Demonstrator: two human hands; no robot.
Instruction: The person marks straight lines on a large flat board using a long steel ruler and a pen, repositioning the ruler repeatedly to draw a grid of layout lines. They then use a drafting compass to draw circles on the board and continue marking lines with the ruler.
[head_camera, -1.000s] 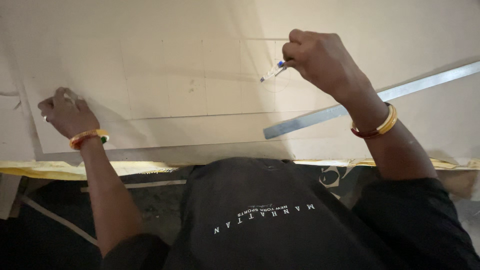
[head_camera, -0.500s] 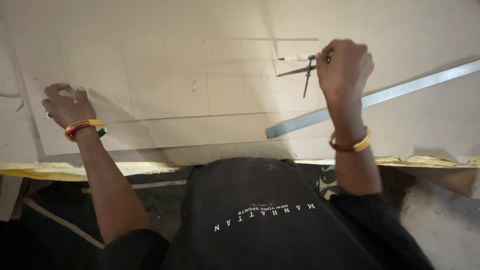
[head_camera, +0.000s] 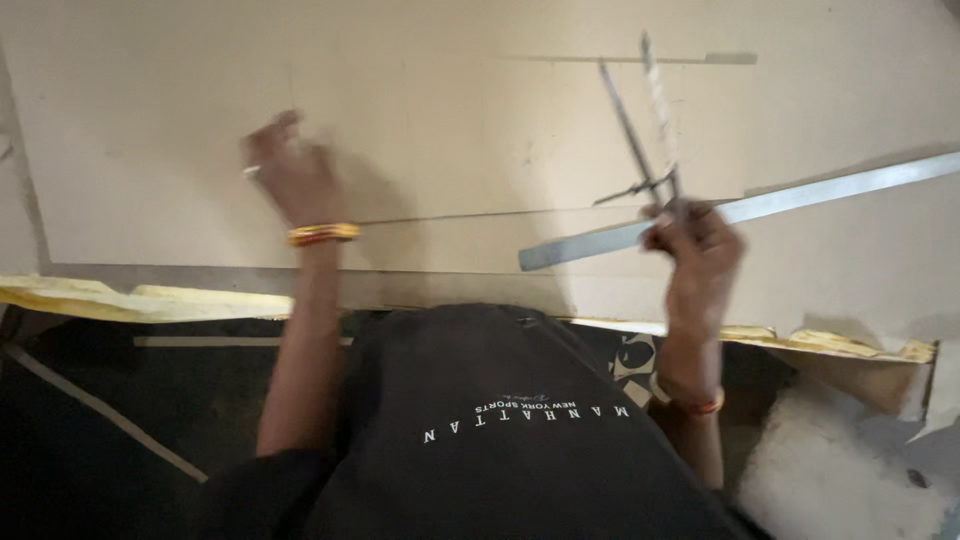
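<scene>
Over the tan board (head_camera: 480, 120), I see two hands.
My right hand (head_camera: 695, 245) grips a metal compass (head_camera: 645, 130) above the long ruler (head_camera: 760, 208); my left hand (head_camera: 290, 180) is blurry, fingers spread, holding nothing.

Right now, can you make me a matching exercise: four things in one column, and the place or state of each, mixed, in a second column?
1. left hand
2. right hand
3. metal ruler
4. compass

a. lies flat on the board
b. blurred, over the pale sheet
c. legs spread, points upward
d. grip closed on the compass

Pairs: 1-b, 2-d, 3-a, 4-c
</scene>
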